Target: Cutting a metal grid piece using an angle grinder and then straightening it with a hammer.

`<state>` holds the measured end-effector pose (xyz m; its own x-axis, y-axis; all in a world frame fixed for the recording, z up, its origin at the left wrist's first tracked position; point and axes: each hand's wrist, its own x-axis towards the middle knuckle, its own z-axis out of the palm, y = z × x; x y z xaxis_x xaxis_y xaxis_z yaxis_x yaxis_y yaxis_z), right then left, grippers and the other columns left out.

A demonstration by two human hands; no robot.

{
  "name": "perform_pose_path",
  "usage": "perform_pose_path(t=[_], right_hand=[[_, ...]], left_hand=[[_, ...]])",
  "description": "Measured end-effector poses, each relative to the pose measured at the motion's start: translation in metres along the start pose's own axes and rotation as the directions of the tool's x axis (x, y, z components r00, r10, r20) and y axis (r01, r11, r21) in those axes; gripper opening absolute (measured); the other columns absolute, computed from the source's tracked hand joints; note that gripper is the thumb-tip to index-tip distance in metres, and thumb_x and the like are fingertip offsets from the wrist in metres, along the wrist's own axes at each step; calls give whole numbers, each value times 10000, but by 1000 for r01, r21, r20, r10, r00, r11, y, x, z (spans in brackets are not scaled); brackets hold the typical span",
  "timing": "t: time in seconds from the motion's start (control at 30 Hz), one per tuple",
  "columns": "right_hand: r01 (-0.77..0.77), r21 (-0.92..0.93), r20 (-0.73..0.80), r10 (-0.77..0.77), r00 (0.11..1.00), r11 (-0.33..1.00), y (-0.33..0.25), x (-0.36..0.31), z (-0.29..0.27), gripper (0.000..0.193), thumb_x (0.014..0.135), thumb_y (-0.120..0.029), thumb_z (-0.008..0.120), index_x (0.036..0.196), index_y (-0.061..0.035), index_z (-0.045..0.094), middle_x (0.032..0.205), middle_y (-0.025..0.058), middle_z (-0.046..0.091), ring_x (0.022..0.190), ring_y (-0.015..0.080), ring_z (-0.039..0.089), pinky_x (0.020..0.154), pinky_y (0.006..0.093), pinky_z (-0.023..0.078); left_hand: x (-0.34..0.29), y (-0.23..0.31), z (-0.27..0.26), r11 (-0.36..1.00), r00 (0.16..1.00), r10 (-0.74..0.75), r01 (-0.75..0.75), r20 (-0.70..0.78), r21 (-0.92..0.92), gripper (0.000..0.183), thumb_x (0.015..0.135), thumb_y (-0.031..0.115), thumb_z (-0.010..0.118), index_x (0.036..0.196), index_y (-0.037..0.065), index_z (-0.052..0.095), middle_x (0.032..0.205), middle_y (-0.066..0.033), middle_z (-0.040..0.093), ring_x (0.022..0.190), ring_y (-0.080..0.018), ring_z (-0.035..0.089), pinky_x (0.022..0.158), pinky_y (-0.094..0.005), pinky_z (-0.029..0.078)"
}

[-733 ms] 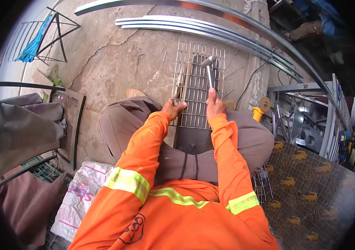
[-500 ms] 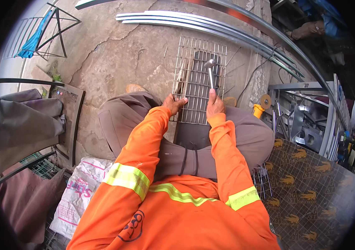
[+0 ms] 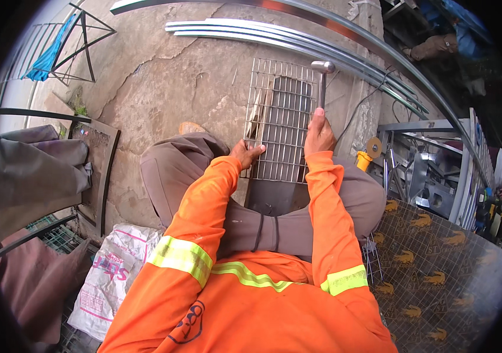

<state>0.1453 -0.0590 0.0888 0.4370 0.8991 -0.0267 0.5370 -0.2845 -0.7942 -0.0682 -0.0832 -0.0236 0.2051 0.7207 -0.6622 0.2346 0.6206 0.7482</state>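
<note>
Here we are above a concrete floor (image 3: pixel 156 106), and the two hands are well apart, each with its own hold. The left hand (image 3: pixel 247 154) pinches the left edge of a wire grid (image 3: pixel 280 125), thumb laid over the top, near the lower end. The right hand (image 3: pixel 320 134) is closed firmly around the handle of a hammer (image 3: pixel 322 88), its shiny head pointing away from the body by the grid's upper right corner; whether metal meets metal there, I cannot tell. The grid lies between the spread knees in grey-brown trousers (image 3: pixel 171 167), over a dark flat piece (image 3: pixel 268 195) with a strip of wood (image 3: pixel 261 112) along its left side. Beyond it, a bundle of silvery metal bars (image 3: pixel 251 29) stretches across the floor. Over on the right, a yellow tool (image 3: pixel 365 160) with a round disc sits near the right knee, close to a metal frame (image 3: pixel 420 125), and below that spreads a dark patterned board (image 3: pixel 421 276). Down on the left, a crumpled white sack (image 3: pixel 112 276) lies beside the orange sleeve (image 3: pixel 198 212).
</note>
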Motion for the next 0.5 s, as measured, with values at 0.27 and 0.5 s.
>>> perform_pose_path(t=[0.27,0.5], right_hand=[[-167,-340,148,228,962,926,13,15,30,712,975,-633,320,918,-16,669,893,273,660,911,479,615,803,517,471],[-131,-291,113,170,979,948,21,12,36,864,925,-739,226,866,-6,681,830,231,657,890,443,628,827,510,457]], left_hand=[[-5,6,3,1000,993,27,-26,-112,12,458,845,427,747,663,83,504,590,-40,535,461,-135,481,446,-312,410],[1,4,-1,994,999,22,-25,25,106,428,807,394,790,781,99,482,637,-45,559,530,-148,516,501,-320,434]])
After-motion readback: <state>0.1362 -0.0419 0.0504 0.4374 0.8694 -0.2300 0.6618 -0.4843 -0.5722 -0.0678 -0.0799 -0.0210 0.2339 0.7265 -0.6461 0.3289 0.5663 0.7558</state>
